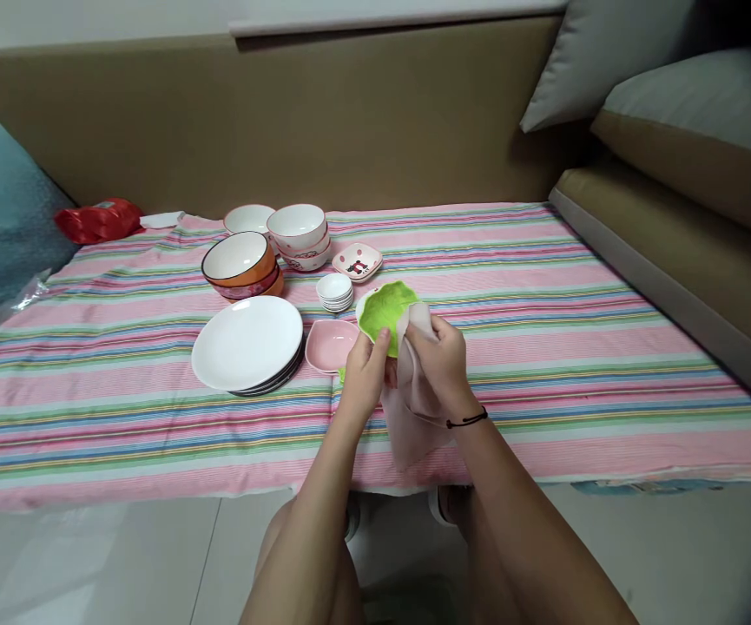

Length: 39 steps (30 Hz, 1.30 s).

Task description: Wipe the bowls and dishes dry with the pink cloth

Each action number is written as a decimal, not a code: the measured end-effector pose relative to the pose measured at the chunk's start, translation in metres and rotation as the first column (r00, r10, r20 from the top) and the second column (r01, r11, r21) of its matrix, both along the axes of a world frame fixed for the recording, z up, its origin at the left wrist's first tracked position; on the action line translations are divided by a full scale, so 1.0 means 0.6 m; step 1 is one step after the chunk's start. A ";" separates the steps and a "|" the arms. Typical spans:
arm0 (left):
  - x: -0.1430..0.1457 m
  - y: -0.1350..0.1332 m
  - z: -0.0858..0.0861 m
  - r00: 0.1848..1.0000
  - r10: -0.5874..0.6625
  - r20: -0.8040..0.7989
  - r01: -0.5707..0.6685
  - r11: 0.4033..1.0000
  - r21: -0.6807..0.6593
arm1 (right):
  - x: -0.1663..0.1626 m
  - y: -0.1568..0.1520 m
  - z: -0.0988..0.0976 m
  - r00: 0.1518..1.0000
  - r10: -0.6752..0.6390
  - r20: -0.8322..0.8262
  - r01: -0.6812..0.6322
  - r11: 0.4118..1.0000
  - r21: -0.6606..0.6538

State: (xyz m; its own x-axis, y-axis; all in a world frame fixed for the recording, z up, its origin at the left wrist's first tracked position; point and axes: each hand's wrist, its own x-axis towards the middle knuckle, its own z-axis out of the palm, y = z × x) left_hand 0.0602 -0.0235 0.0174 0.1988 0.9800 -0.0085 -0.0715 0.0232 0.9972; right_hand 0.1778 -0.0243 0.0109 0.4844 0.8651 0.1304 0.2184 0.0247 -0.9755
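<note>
My left hand (368, 369) grips the lower left edge of a bright green, leaf-shaped dish (385, 314), its thumb on the inner face. The dish is raised above the bedspread and tilted toward me. Closed around a thin whitish cloth (414, 404), my right hand (441, 356) presses part of it against the dish's right edge; the rest hangs down. Just left of my hands lies a pink dish (329, 343), partly hidden by my left hand. Behind it stands a small stack of white saucers (334, 289).
White plates (248, 343) are piled at the left. Stacked orange bowls (238, 260) and white bowls (297, 227) stand behind, beside a square patterned dish (357, 260). A red package (100, 220) lies far left on the striped cloth (576, 347). Cushions (694, 104) rise at right.
</note>
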 end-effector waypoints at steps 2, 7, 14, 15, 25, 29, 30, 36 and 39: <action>-0.003 0.001 0.005 0.999 -0.038 -0.007 0.039 0.999 0.015 | 0.004 0.000 -0.002 0.999 -0.012 0.052 0.010 1.000 0.020; -0.012 0.009 0.010 0.998 0.002 0.066 -0.002 1.000 0.007 | 0.011 -0.001 -0.006 0.985 0.170 0.032 -0.172 0.984 0.037; -0.020 0.016 0.005 0.996 -0.001 0.089 0.006 0.998 -0.055 | -0.006 -0.002 0.000 0.983 0.139 -0.123 -0.134 0.990 0.048; -0.020 0.015 0.005 0.993 -0.010 0.114 0.017 0.998 -0.063 | -0.008 -0.001 0.000 0.988 0.102 -0.117 -0.097 0.994 0.044; -0.010 0.010 0.003 0.924 0.169 0.343 -0.144 0.985 -0.099 | -0.004 0.003 -0.003 0.892 0.217 -0.398 -0.167 0.974 0.156; -0.013 0.013 0.001 0.924 0.184 0.335 -0.165 0.983 -0.084 | -0.004 0.002 -0.002 0.815 0.267 -0.514 -0.199 0.962 0.184; -0.014 0.013 0.002 0.933 0.166 0.320 -0.147 0.986 -0.082 | -0.003 0.004 -0.004 0.816 0.249 -0.521 -0.182 0.967 0.178; -0.022 0.013 0.009 0.973 0.031 0.231 -0.011 0.996 -0.087 | 0.006 0.015 -0.018 0.863 0.041 -0.503 0.019 0.993 0.115; -0.022 0.016 0.006 0.973 0.107 0.203 -0.085 0.990 -0.113 | 0.004 0.014 -0.017 0.919 -0.052 -0.392 0.101 0.989 0.104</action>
State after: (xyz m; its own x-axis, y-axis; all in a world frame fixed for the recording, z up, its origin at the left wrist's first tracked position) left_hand 0.0472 -0.0139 0.0208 0.1120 0.9906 -0.0787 -0.2839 0.1078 0.9528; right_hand 0.1804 -0.0158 0.0008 0.5821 0.8129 0.0197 -0.1696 0.1451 -0.9748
